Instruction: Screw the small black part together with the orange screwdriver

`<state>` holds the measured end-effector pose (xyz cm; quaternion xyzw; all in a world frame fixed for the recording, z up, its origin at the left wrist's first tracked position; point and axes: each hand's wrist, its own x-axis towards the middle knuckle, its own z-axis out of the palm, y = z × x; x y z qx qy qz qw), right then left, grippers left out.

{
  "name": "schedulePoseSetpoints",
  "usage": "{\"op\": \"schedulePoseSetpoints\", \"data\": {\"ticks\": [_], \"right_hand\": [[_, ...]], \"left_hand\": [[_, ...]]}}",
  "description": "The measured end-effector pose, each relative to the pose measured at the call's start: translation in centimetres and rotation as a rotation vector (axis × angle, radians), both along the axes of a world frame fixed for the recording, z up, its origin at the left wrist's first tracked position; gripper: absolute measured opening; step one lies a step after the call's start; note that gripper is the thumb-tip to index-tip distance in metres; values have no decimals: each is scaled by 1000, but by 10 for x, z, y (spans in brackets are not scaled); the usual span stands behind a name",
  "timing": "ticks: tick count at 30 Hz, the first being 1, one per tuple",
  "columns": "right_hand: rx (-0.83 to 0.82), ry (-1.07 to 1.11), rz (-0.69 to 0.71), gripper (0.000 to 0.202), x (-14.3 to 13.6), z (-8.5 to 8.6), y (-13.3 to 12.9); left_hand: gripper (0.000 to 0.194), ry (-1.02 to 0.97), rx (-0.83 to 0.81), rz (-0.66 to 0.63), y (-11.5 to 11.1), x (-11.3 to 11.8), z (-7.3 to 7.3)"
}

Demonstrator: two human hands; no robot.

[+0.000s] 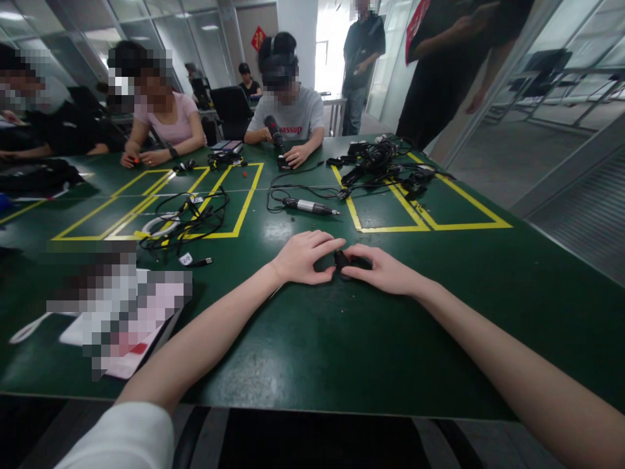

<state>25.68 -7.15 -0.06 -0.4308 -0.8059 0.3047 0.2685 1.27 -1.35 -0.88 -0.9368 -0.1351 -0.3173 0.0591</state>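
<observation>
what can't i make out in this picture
All in the head view:
- Small black part: its shape and markings; too small, partly covered by the left hand and right hand.
- Pink and white items: their printing; pixelated.
- Black cable pile: single cables' paths; overlapping loops hide them.
- Standing person at right: head; cut off by the top edge.

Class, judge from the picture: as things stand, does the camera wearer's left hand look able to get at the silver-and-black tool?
Probably yes: the tool lies just beyond the left hand, with nothing standing between them, though that hand is occupied at a small black part.
</observation>
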Motion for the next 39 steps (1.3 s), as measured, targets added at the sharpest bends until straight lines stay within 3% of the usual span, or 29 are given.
{"op": "schedulePoseSetpoints", "data": {"ticks": [4,20,27,30,35,39], "right_hand": [[-22,-1,17,34,-2,-2,1],[42,-22,34,37,-2,-7,2],[38,0,41,37,-1,-6,2],[23,-9,45,36,-2,0,0],[-6,-21,32,33,-1,7,-2],[-4,-13,31,32,2,7,-2]], "left_hand": [[39,-71,71,-11,1,2,-1],[28,-51,68,55,-1,3,-4],[46,-59,-41,36,-2,-1,-3],[43,-87,-168,147,-2,-1,-3],[27,-76,-422,463,1,4,-1],[19,-58,-502,562,2,8,3]]}}
